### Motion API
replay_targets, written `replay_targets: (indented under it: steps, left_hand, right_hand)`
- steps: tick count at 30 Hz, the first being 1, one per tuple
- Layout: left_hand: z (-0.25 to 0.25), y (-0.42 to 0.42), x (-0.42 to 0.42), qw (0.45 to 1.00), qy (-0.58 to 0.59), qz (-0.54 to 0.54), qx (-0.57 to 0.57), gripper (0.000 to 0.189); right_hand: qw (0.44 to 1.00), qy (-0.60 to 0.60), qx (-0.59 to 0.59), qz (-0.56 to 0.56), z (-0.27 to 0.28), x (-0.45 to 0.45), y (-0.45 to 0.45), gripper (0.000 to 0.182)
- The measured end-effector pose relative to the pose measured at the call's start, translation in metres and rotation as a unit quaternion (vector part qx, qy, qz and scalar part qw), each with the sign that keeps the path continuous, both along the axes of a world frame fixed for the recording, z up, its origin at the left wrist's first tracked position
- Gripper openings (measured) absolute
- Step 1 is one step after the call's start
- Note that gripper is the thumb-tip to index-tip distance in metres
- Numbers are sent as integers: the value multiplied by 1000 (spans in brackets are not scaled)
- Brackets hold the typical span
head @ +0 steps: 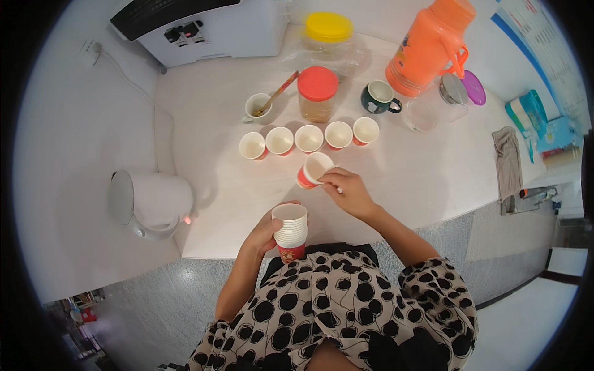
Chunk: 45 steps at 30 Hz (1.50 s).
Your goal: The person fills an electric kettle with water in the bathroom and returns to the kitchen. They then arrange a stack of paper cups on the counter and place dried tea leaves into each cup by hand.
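Note:
My left hand (263, 233) is closed around a nested stack of paper cups (291, 236), white inside with red printed outsides, near the table's front edge. Pinched by its rim in my right hand (350, 192) is a paper cup (314, 170), its mouth tilted up. Whether it touches the table cannot be told. Just beyond it, several like cups stand upright in a row, from a left end cup (253, 145) through a middle cup (309, 138) to a right end cup (366, 131).
Behind the row are a light mug (258, 109) with a patterned stick, a red-lidded jar (317, 95), a dark green mug (379, 97), a glass pitcher (420, 115) and an orange thermos (427, 46). A white electric kettle (155, 201) stands left; a folded cloth (508, 162) lies right.

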State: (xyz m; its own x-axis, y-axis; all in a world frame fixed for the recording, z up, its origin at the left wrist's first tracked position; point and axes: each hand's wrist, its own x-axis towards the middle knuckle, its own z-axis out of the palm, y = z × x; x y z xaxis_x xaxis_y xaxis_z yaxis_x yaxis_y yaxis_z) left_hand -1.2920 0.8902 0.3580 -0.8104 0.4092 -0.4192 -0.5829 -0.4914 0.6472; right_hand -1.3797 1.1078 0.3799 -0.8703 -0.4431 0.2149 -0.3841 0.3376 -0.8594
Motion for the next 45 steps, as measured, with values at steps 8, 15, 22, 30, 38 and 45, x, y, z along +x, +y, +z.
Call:
replay_targets:
  steps: [8,15,22,30,38,45]
  left_hand:
    - [1,-30,23,996,30,51,66,88]
    - [-16,-36,25,991,-8,105,80,81]
    - [-20,-31,17,991,-66,96,61,75]
    - [-16,-19,0,998,-30,-51,12,78]
    - [-15,-27,5,998,-22,-56,20,89]
    - [-19,-27,8,998,-26,-53,23,90]
  right_hand:
    - [968,184,131,112,-39,-16,-87,9]
    - [962,191,166,105,-48,-26,-100,19]
    - [980,-66,-27,184,0,7,-58,20]
    - [959,-233,-147,63,-3,11,-16,9]
    - [987,110,108,38,-29,-9,-29,6]
    - [978,145,149,22,-40,-18,-45,9]
